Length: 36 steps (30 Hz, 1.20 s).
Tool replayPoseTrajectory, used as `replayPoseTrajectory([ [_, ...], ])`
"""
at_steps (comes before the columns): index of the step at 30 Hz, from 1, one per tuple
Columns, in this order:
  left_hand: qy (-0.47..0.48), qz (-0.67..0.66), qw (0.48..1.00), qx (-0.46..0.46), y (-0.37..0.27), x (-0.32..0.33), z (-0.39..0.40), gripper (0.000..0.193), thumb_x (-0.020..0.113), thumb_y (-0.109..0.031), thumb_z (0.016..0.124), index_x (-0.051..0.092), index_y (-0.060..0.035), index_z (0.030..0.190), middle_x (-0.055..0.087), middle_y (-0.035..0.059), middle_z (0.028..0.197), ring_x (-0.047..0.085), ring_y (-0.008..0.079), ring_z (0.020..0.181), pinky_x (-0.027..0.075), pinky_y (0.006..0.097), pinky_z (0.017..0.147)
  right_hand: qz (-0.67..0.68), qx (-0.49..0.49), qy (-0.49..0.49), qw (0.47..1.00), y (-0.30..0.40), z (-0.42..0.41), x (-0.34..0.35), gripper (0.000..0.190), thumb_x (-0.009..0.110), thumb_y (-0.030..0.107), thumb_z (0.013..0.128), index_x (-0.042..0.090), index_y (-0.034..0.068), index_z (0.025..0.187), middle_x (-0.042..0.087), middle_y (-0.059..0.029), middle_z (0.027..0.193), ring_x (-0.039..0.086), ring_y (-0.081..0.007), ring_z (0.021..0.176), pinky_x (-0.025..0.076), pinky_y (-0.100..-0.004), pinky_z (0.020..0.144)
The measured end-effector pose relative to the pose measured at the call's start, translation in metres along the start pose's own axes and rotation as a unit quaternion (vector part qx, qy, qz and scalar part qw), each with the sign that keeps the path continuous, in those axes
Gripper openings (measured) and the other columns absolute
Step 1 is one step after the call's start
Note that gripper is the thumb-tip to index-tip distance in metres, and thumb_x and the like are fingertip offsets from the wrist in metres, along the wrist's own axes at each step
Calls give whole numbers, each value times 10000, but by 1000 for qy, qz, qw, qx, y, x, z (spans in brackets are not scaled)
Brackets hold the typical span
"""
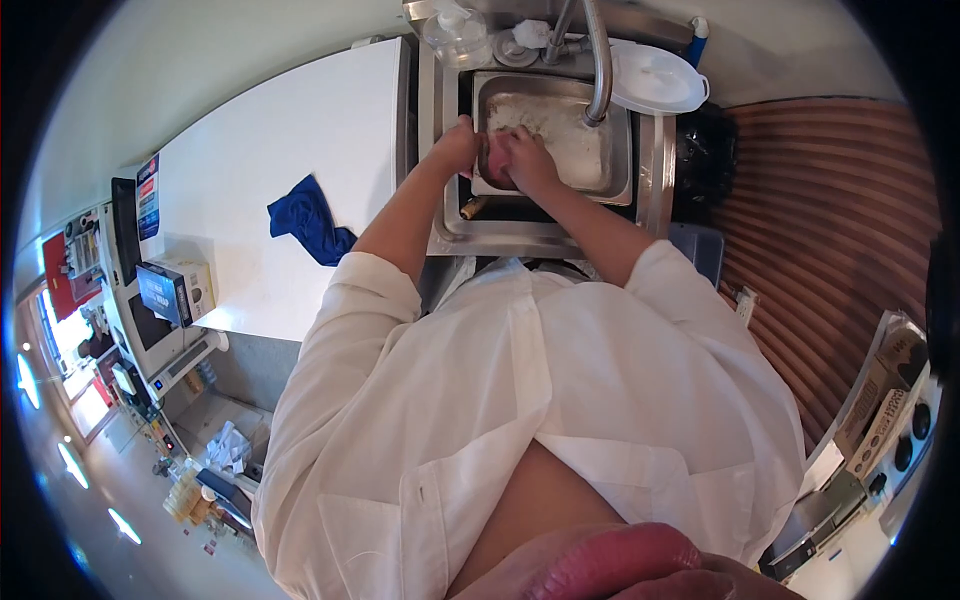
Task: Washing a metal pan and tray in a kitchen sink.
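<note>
A rectangular stainless steel pan (570, 142) sits in the metal sink (517, 238), its floor streaked with whitish and brownish residue. My left hand (455, 146) grips the pan's left rim. Inside the pan, my right hand (531, 159) presses a pink-red cloth or sponge (498, 159) against the left wall; which of the two it is, I cannot tell. The curved faucet spout (598, 82) hangs over the pan's right side. Below the pan's front left corner, a small yellowish-brown object (472, 208) lies in the dark basin.
Behind the sink stand a clear pump bottle (457, 41) and a white oval dish (656, 79). On the white counter (337, 120) at left lie a crumpled blue cloth (311, 217) and a box (176, 291). A black plastic bag (703, 161) hangs right of the sink.
</note>
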<state>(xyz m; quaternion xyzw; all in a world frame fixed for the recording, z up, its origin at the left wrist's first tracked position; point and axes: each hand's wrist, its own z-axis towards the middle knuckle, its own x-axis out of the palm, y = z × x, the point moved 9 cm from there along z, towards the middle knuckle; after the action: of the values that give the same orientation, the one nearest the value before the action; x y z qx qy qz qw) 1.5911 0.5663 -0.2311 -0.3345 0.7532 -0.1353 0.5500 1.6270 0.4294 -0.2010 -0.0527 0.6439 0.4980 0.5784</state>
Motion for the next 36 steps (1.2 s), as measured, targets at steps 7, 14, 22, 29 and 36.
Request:
replayPoseTrajectory([
  [7,8,-123,987,-102,-14,-14,-14,342,568,-222,961,455,92,1036,647,317,911,689,411,837,582,466,614,30,112,101,988,-38,49,-10,535,688,100,774,522,91,1283,500,-175,1290,575,-432,1044,506,-461,921],
  [14,23,-162,981,-104,-34,-17,-12,325,553,-200,970,438,83,1080,635,304,968,695,397,771,607,420,514,-59,226,86,968,-172,-1,-34,441,587,239,871,480,63,1261,564,-252,1139,631,-370,1010,525,-459,833],
  [22,12,-201,974,-106,-5,-14,-23,333,558,-192,969,426,68,1130,637,289,924,694,367,718,592,413,484,-26,-36,144,989,-46,-29,-20,280,625,136,829,653,129,1107,651,-151,1055,637,-326,996,537,-429,813],
  [29,-17,-182,980,-82,-14,-17,-15,279,562,-219,964,437,25,1015,635,210,746,673,305,564,562,398,454,51,27,66,996,3,7,12,321,660,117,781,675,145,1100,661,-151,989,637,-385,934,524,-435,799],
  [36,-9,-123,987,-103,2,-10,-13,340,608,-206,933,451,57,1081,656,279,871,683,411,775,569,466,598,-77,42,70,994,-20,70,27,427,672,230,812,562,88,1199,658,-162,1040,657,-358,972,542,-454,802],
])
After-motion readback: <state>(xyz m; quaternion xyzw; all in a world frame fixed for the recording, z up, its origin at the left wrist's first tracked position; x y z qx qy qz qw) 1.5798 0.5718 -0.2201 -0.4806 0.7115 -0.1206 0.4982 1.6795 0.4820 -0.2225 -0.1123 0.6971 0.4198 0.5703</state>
